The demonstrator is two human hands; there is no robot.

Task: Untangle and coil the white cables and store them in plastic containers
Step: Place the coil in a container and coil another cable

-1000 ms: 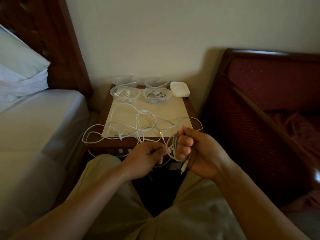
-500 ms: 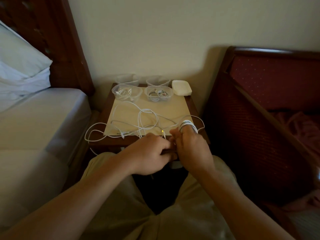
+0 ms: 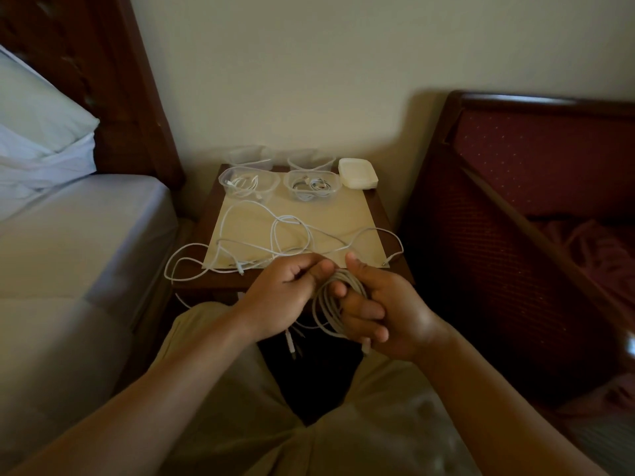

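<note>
Right hand [image 3: 385, 314] curls round a coil of white cable [image 3: 331, 304], serving as a former, while the left hand [image 3: 288, 290] pinches the free strand to feed turns. Beyond, loose white cables [image 3: 275, 235] sprawl across the wooden bedside table [image 3: 379, 207]; along its far edge, clear plastic containers [image 3: 311, 185] hold finished coils.

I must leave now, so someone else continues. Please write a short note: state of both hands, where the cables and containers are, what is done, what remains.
Right hand: holds the coiled cable.
Left hand: pinches that cable's loose strand beside the coil.
Done: two front containers each hold a cable.
Left: finish this coil, store it; untangle the loose cables on the nightstand. Two rear containers look empty. Lids are stacked at back right.
</note>
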